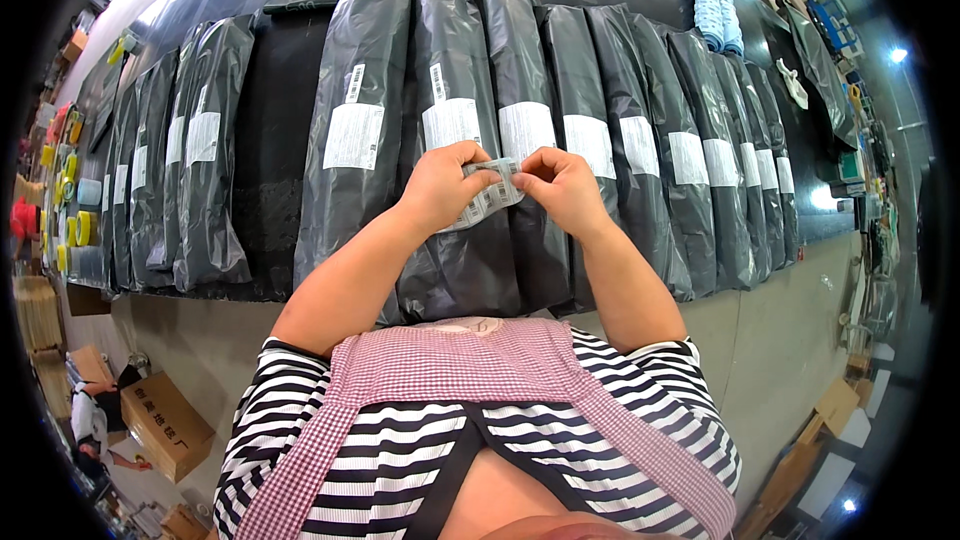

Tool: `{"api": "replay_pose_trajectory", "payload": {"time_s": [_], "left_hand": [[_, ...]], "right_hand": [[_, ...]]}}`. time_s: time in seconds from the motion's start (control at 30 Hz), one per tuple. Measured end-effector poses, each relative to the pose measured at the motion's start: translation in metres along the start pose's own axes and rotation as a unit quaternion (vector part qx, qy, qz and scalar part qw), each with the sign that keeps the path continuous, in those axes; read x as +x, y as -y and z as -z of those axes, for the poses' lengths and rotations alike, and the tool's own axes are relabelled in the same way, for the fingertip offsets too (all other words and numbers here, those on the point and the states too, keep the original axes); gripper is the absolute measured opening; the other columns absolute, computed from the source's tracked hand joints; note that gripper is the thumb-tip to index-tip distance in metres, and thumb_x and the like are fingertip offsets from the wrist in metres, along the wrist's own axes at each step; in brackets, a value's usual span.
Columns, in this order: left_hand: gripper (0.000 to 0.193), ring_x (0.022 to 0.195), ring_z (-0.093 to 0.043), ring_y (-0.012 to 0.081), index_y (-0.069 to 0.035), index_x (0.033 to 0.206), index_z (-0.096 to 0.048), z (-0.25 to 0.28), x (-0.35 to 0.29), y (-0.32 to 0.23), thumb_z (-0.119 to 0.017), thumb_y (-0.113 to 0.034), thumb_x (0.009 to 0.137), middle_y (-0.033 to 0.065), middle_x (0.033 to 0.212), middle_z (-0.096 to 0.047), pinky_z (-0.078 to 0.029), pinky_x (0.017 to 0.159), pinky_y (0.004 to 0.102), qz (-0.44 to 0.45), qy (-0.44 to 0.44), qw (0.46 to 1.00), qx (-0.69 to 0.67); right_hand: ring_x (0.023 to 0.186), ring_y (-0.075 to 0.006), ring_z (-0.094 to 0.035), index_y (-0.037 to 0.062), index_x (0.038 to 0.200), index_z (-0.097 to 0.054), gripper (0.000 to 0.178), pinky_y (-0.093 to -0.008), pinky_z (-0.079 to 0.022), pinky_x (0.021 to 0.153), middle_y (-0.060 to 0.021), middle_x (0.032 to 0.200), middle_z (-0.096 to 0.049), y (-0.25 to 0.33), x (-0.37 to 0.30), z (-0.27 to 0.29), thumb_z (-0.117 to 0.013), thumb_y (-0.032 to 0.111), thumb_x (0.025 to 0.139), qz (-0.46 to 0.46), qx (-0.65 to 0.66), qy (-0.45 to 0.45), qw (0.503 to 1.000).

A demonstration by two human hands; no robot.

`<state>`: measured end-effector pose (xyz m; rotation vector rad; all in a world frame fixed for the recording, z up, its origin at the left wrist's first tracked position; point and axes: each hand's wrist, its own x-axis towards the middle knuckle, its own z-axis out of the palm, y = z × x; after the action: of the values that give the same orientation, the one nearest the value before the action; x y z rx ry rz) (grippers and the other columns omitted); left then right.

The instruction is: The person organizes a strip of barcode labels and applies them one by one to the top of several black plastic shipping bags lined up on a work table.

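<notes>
Presently I log: one barcode sticker sheet (497, 196), above the tabletop (275, 140) row of dark parcels (450, 275); left hand (443, 186), fingers clamped on it; right hand (562, 192), fingers pinched on its edge. Barcode strips (355, 83): visible on the row's two leftmost parcels; others, I judge, outstanding. Indeterminate: any peeled sticker; rightmost parcels overlap.

Packing workshop, labelled parcels (342, 190), cardboard box (166, 427)
</notes>
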<state>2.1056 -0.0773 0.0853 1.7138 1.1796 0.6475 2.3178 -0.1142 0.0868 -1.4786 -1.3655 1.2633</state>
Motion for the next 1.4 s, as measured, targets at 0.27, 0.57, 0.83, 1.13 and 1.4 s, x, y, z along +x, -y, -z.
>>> {"api": "replay_pose_trajectory", "payload": {"time_s": [0.27, 0.57, 0.83, 1.13, 1.4], "left_hand": [[0.03, 0.114, -0.057, 0.0332, -0.002, 0.083, -0.061, -0.034, 0.015, -0.018, -0.076, -0.028, 0.086, 0.0139, 0.119, -0.066, -0.044, 0.094, 0.0476, -0.196, 0.099, 0.963, 0.154], [0.031, 0.152, -0.026, 0.0304, -0.004, 0.09, -0.068, -0.066, 0.009, -0.002, -0.062, -0.033, 0.096, 0.0089, 0.156, -0.046, -0.021, 0.12, 0.0581, -0.217, 0.263, 0.903, 0.263], [0.031, 0.152, -0.028, 0.0299, -0.004, 0.09, -0.068, -0.066, 0.011, -0.003, -0.062, -0.034, 0.096, 0.0089, 0.155, -0.047, -0.022, 0.12, 0.0579, -0.218, 0.269, 0.903, 0.254], [0.028, 0.152, -0.026, 0.0294, -0.005, 0.091, -0.068, -0.065, 0.011, -0.002, -0.063, -0.032, 0.096, 0.0078, 0.156, -0.047, -0.021, 0.121, 0.0582, -0.216, 0.279, 0.901, 0.252], [0.026, 0.153, -0.024, 0.029, -0.004, 0.094, -0.071, -0.069, 0.017, 0.006, -0.066, -0.03, 0.093, 0.0062, 0.157, -0.045, -0.02, 0.121, 0.0566, -0.214, 0.286, 0.902, 0.244]], "right_hand": [[0.074, -0.0075, -0.059, 0.0011, 0.099, -0.069, 0.013, -0.0242, -0.046, 0.065, 0.0, 0.085, -0.068, -0.02, 0.115, 0.05, -0.074, 0.003, 0.087, 0.041, 0.06, -0.053, 0.996], [0.074, -0.0083, -0.061, 0.0013, 0.099, -0.069, 0.017, -0.0237, -0.048, 0.066, -0.002, 0.087, -0.07, -0.037, 0.154, 0.042, -0.077, 0.002, 0.084, -0.016, 0.051, -0.05, 0.997], [0.08, -0.0149, -0.067, -0.0021, 0.1, -0.07, 0.022, -0.0289, -0.052, 0.072, -0.0092, 0.09, -0.073, -0.048, 0.153, 0.039, -0.077, 0.004, 0.081, 0.028, -0.023, -0.069, 0.997], [0.097, -0.0249, -0.062, 0.0084, 0.122, -0.061, 0.064, -0.0367, -0.052, 0.085, -0.0112, 0.113, -0.06, -0.039, 0.149, 0.031, -0.092, 0.017, 0.066, 0.224, -0.253, -0.198, 0.92], [0.106, -0.0331, -0.065, 0.0025, 0.124, -0.062, 0.064, -0.04, -0.051, 0.092, -0.018, 0.115, -0.066, -0.035, 0.21, 0.036, -0.089, 0.03, 0.073, 0.067, -0.229, -0.234, 0.942]]}}
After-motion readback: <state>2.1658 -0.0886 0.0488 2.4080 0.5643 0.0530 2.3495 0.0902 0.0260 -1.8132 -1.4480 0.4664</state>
